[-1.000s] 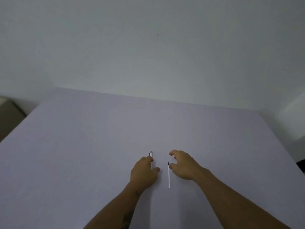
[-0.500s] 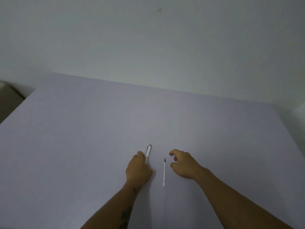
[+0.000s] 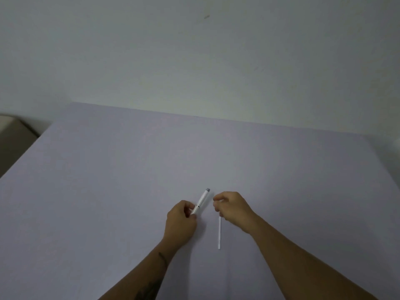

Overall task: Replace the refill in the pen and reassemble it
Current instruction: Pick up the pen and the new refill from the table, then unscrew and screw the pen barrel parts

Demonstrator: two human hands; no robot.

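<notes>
A white pen (image 3: 202,199) with a grey end points up and to the right from my left hand (image 3: 180,224), whose fingers are closed around its lower part. A thin white refill (image 3: 220,233) lies on the lilac table (image 3: 108,191), just right of that hand. My right hand (image 3: 232,206) hovers over the refill's far end and hides its tip. Its fingers are curled and apart, close to the pen's upper half, and I cannot tell whether they touch the refill.
The table's far edge meets a plain pale wall. A beige piece of furniture (image 3: 13,137) stands beyond the table's left edge. My two bare forearms come in from the bottom of the view.
My left hand has lifted the pen off the table and tilted it to the right. My right hand has moved left over the refill's tip, toward the pen.
</notes>
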